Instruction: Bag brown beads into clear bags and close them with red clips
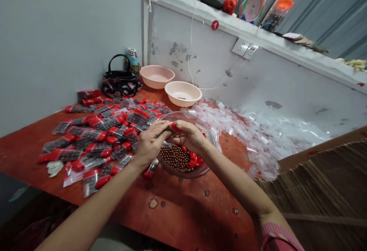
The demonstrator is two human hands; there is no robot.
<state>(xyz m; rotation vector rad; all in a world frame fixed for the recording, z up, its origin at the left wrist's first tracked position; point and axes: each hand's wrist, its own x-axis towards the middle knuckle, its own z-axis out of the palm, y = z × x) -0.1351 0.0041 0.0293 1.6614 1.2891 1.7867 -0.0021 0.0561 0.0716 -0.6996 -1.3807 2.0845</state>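
Observation:
Both my hands meet above a clear bowl (205,128) that holds brown beads (175,157) and small red pieces (195,159). My left hand (150,142) is closed in a pinch around a small red-topped packet (174,127). My right hand (190,134) pinches the same packet from the other side. One filled packet (151,170) lies under my left wrist. To the left, several filled packets (97,136) with red tops and dark beads are spread over the red table (183,209).
A heap of empty clear bags (258,132) lies to the right of the bowl. Two pink bowls (183,92) and a black handbag (120,81) stand at the back by the wall. A ledge above carries assorted items. A woven mat (323,190) is at the right.

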